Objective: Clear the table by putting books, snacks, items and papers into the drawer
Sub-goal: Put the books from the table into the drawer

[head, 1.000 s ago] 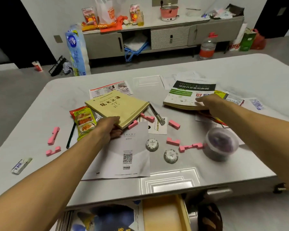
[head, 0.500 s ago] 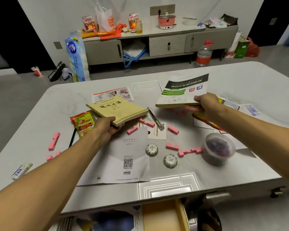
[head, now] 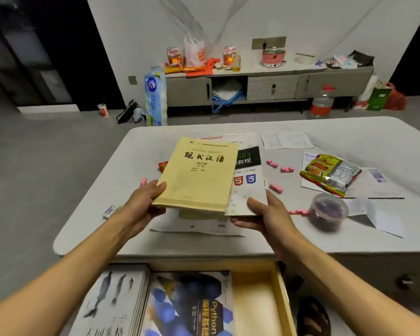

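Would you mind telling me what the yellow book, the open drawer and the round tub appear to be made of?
The yellow book looks like matte paper, with page edges showing. The drawer seems light wood or wood-look board, pale yellow, grain blurred. The round tub is probably translucent plastic: dark contents show through its lid.

light: dim, even indoor | shadows: soft | blur: slight motion blur | edges: wide-angle bending

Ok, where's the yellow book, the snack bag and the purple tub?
yellow book (head: 199, 175), head view, front cover.
snack bag (head: 330, 174), head view, middle of the wrapper.
purple tub (head: 329, 210), head view, clear lid.
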{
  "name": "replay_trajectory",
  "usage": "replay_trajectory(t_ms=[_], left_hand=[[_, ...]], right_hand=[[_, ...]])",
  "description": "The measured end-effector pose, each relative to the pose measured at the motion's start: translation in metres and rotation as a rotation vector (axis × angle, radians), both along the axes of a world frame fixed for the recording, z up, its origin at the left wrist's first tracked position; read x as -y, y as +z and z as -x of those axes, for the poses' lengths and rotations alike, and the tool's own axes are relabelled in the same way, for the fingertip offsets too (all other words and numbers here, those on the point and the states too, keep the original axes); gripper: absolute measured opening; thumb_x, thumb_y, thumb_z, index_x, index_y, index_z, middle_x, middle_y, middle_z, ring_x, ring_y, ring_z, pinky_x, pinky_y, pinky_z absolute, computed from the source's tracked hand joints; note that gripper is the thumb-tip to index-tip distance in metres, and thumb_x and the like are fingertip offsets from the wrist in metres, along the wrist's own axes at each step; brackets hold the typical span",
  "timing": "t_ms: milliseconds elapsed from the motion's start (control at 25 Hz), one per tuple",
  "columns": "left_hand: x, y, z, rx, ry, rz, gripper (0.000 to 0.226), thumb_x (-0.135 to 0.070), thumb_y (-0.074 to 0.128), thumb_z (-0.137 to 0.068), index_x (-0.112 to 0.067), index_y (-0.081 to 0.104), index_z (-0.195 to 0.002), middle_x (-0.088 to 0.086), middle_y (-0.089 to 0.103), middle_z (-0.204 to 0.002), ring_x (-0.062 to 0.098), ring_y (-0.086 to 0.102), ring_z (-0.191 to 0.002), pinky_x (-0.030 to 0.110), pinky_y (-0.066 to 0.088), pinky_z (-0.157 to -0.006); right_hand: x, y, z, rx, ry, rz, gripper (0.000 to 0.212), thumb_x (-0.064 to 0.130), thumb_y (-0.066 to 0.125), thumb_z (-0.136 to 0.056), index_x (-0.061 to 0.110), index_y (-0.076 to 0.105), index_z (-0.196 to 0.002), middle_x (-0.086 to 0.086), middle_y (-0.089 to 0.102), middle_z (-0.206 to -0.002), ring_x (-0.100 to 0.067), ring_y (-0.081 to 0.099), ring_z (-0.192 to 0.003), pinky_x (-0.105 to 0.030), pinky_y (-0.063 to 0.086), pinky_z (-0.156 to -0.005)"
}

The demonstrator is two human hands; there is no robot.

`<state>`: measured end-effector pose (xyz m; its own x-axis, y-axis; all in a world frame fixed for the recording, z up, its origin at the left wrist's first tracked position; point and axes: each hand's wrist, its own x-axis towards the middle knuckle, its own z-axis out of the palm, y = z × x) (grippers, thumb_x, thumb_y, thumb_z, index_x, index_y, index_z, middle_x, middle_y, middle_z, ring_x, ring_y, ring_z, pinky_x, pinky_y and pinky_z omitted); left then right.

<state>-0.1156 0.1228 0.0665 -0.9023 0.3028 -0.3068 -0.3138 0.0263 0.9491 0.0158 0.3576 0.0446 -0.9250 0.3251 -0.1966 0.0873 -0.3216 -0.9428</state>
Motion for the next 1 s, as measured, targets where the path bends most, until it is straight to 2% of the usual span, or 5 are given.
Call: replay_trajectory(t_ms=[360,560,760,880,1000], left_hand=[[0.054,-0.042,-0.076,0.131,-0.061,-0.003,0.038,-0.022,0.066,-0.091,-0.009,0.056,-0.125,0.015,0.073,-0.110,0.030,0.069,-0.102,0.045,0.052,-0.096],[0.076,-0.050,-0.086,0.110,-0.188,-0.056,0.045,-0.013,0.073,-0.084,-0.003,0.060,-0.125,0.021,0.070,-0.114,0.031,0.070,-0.097,0.039,0.057,-0.087],[0.111,-0.037,-0.070,0.068,-0.332,-0.045,0.063,-0.022,0.085,-0.067,-0.012,0.061,-0.124,0.023,0.069,-0.113,0.034,0.071,-0.091,0.037,0.061,-0.076],[0.127,-0.031,-0.061,0.134,-0.420,0.050,0.050,-0.009,0.069,-0.077,-0.011,0.060,-0.125,0.021,0.071,-0.109,0.033,0.073,-0.087,0.037,0.061,-0.072],[0.132,-0.038,-0.060,0.211,-0.551,0.144,0.046,-0.003,0.070,-0.080,-0.011,0.061,-0.125,0.019,0.072,-0.108,0.031,0.074,-0.086,0.035,0.061,-0.071]], right_hand=[[0.096,-0.023,-0.074,0.004,0.104,0.087,0.026,0.020,0.049,-0.102,0.023,0.051,-0.128,0.000,0.072,-0.118,-0.019,0.070,-0.108,-0.041,0.059,-0.084],[0.103,-0.047,-0.092,0.008,0.319,0.224,0.047,0.034,0.055,-0.098,0.018,0.046,-0.141,-0.009,0.063,-0.134,-0.028,0.060,-0.123,-0.044,0.052,-0.098],[0.046,-0.034,-0.065,-0.137,0.336,0.706,0.091,0.042,0.077,-0.077,0.008,0.034,-0.150,-0.021,0.038,-0.153,-0.037,0.040,-0.140,-0.050,0.037,-0.113],[0.004,-0.017,-0.040,-0.061,0.425,0.588,0.096,0.052,0.071,-0.076,0.007,0.033,-0.151,-0.020,0.035,-0.155,-0.039,0.034,-0.143,-0.055,0.027,-0.116],[-0.002,-0.020,-0.037,0.216,0.583,0.229,0.072,0.040,0.078,-0.073,0.007,0.055,-0.133,-0.016,0.066,-0.128,-0.032,0.068,-0.108,-0.041,0.060,-0.083]])
